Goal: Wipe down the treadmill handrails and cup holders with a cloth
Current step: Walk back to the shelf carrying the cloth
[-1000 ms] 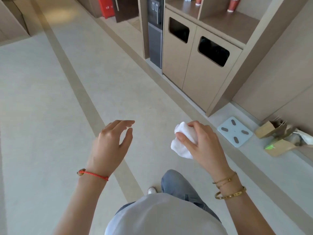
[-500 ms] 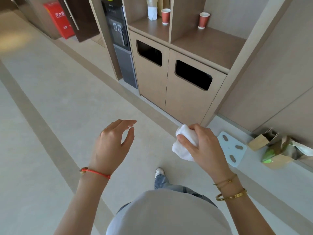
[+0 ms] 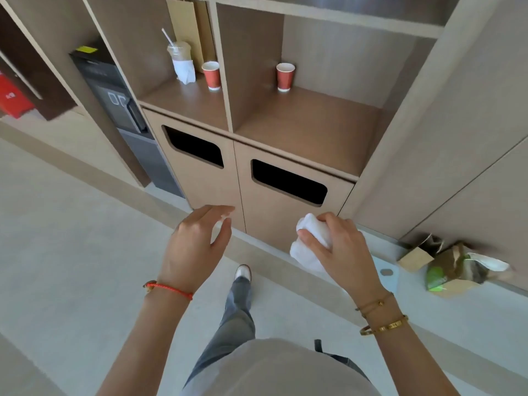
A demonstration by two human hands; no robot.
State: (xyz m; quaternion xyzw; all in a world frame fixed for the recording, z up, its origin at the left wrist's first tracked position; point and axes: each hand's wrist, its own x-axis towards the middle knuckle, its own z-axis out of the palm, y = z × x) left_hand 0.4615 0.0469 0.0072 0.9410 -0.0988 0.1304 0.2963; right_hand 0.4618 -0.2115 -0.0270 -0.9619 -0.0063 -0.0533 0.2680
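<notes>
cloth: white cloth (image 3: 310, 247), crumpled into a wad with soft folds. We see it in mid-air at right of centre, just in front of the right bin door, above the floor edge.
right hand: right hand (image 3: 340, 250) holds the cloth; grip pressed together around it, thumb on the near side of the wad, fingers curled over the top. Part of the cloth bulges out to the left and below the hand.
left hand: left hand (image 3: 197, 247) holds nothing; grip spread loosely, fingers slightly bent and reaching forward, thumb apart from them. It touches nothing, and hangs left of the cloth, well apart from it.
wrists: red string bracelet (image 3: 171, 290) on the left; gold bangle (image 3: 384, 327) and thin gold chains on the right. We see marks on the bangle, too small to read.
cabinet: wooden cabinet with two bin doors, each with a dark slot (image 3: 288, 181); open shelf compartments above.
shelf items: two red paper cups (image 3: 212, 75), one in each compartment; a clear plastic cup with a straw (image 3: 180, 54) left of the left cup, white tissue below it.
far left: dark water dispenser (image 3: 114, 92), yellow label on top, unreadable; red box (image 3: 11, 98) with white writing we cannot read.
right floor: brown paper bags (image 3: 445, 264) with green inside; pale blue scale (image 3: 387, 272) partly behind the right wrist.
body: one foot in a white shoe (image 3: 243, 272) stepped forward, grey trousers.
</notes>
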